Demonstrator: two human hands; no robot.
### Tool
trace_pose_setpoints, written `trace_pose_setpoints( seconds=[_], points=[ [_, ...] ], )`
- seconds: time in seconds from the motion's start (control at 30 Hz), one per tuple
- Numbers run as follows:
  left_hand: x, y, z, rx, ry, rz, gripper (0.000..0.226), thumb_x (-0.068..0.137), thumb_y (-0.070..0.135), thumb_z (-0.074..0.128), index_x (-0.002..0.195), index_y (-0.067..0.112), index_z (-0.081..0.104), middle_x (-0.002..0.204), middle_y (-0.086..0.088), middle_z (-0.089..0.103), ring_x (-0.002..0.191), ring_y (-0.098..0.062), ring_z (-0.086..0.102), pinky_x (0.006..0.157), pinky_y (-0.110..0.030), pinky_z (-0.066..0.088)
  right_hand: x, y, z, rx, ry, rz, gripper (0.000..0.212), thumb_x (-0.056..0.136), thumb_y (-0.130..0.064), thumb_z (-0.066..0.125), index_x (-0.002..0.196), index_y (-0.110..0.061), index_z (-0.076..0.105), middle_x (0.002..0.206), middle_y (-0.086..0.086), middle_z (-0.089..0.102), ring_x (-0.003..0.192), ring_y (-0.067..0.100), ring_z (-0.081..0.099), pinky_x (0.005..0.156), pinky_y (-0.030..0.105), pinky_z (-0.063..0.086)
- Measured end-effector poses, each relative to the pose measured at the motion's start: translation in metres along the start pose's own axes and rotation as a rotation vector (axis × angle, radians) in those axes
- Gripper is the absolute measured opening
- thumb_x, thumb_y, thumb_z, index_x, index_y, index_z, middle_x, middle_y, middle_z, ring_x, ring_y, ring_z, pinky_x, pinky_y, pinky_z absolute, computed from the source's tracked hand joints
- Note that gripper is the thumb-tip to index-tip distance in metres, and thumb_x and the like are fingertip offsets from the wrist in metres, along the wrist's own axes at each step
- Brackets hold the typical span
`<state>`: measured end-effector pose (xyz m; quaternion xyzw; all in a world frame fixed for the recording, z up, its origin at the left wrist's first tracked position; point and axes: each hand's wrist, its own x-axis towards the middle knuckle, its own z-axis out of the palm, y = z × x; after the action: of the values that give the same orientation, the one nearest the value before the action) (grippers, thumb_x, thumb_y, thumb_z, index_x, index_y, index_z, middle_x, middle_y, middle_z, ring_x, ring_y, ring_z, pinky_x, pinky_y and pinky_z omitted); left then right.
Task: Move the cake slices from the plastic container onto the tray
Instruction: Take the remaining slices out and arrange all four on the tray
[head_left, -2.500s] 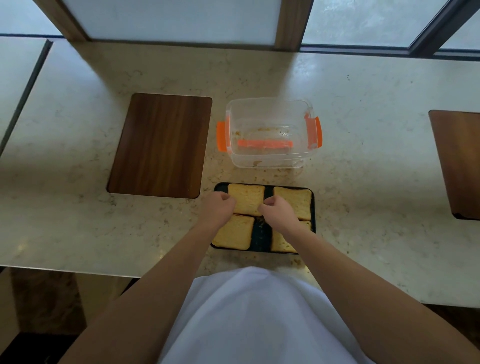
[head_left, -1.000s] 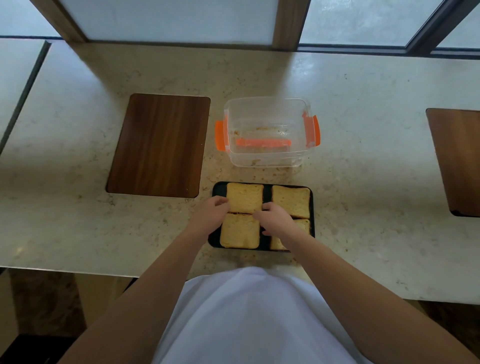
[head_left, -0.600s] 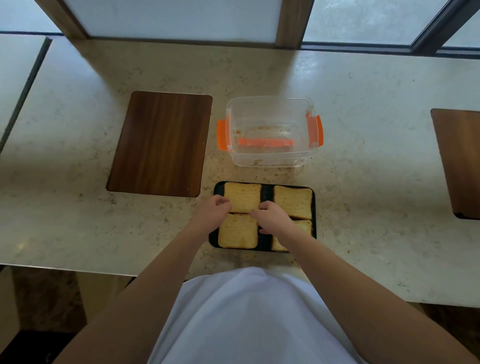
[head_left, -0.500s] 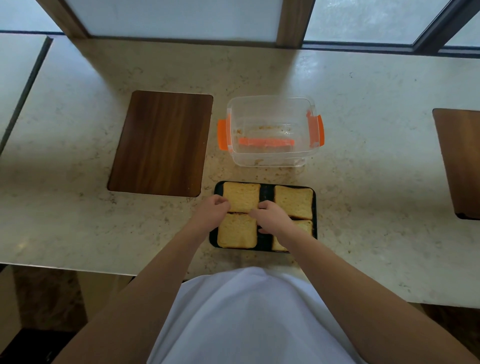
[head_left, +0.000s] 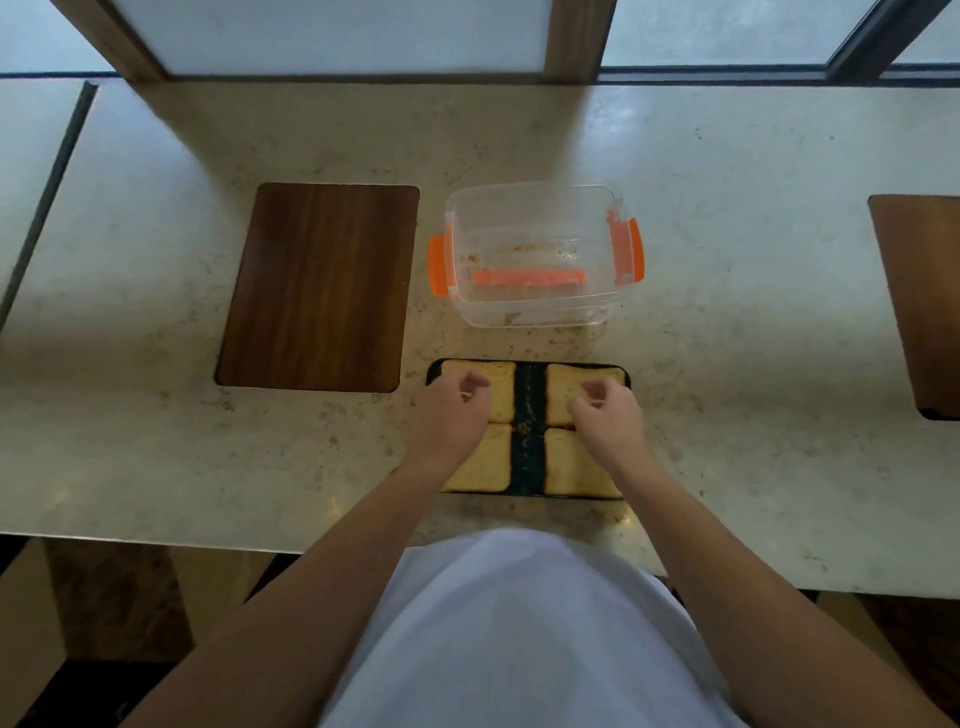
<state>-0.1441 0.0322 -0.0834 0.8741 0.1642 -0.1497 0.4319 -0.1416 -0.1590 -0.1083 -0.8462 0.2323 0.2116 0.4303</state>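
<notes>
Both hands (head_left: 452, 410) (head_left: 608, 415) loosely curled, seemingly empty, over tray (head_left: 527, 457); plastic container (head_left: 535, 254) beyond, wooden board (head_left: 319, 286) left.

Your left hand (head_left: 452, 410) and right hand (head_left: 608, 421) hang loosely curled and holding nothing over the dark tray (head_left: 528, 452), where four cake slices lie in two columns with a bare strip between them. Just beyond the tray stands the clear plastic container (head_left: 535, 254) with orange clips, holding only crumbs. A dark wooden board (head_left: 319, 286) lies to its left on the pale stone counter (head_left: 156, 415).
</notes>
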Motion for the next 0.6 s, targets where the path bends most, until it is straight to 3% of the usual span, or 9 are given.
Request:
trace_pose_setpoints(
  seconds=[0.13,0.27,0.4,0.5,0.6],
  points=[
    [0.003,0.023,0.033,-0.046,-0.177,-0.052,0.023,0.098,0.02,0.049,0.115,0.02,0.065,0.102,0.007,0.061,0.087,-0.005,0.057,0.062,-0.019,0.043,0.014,0.015,-0.017,-0.096,0.015,0.069,0.055,0.092,-0.022,0.057,0.144,-0.008,0.047,0.146,0.013,0.048,0.128,0.027,0.052,0.1,0.04,0.046],
    [0.012,0.037,0.057,-0.008,-0.238,-0.094,0.029,0.098,0.022,0.049,0.123,0.017,0.063,0.112,0.001,0.063,0.094,-0.014,0.06,0.073,-0.029,0.051,0.015,0.019,-0.021,-0.107,0.009,0.11,0.062,0.088,-0.025,0.059,0.146,-0.008,0.045,0.146,0.013,0.047,0.13,0.028,0.05,0.103,0.045,0.048],
    [0.016,0.042,0.069,-0.017,-0.273,-0.118,0.034,0.099,0.022,0.047,0.13,0.016,0.058,0.118,0.0,0.062,0.079,-0.008,0.058,0.06,-0.024,0.045,0.014,0.021,-0.022,-0.107,-0.002,0.133,0.064,0.086,-0.026,0.06,0.146,-0.008,0.044,0.144,0.013,0.048,0.128,0.029,0.051,0.102,0.046,0.049],
    [0.016,0.042,0.07,-0.016,-0.281,-0.133,0.035,0.097,0.024,0.048,0.13,0.016,0.059,0.112,0.0,0.064,0.082,-0.015,0.061,0.059,-0.026,0.044,0.015,0.023,-0.022,-0.101,-0.028,0.123,0.063,0.088,-0.026,0.06,0.146,-0.008,0.044,0.145,0.012,0.048,0.128,0.028,0.051,0.103,0.044,0.048],
    [0.015,0.043,0.069,-0.015,-0.284,-0.15,0.033,0.098,0.025,0.048,0.128,0.017,0.06,0.106,0.004,0.061,0.082,-0.011,0.059,0.06,-0.026,0.044,0.016,0.024,-0.021,-0.086,-0.033,0.114,0.061,0.089,-0.026,0.06,0.145,-0.009,0.044,0.145,0.011,0.049,0.126,0.026,0.052,0.1,0.041,0.049]
  ],
)
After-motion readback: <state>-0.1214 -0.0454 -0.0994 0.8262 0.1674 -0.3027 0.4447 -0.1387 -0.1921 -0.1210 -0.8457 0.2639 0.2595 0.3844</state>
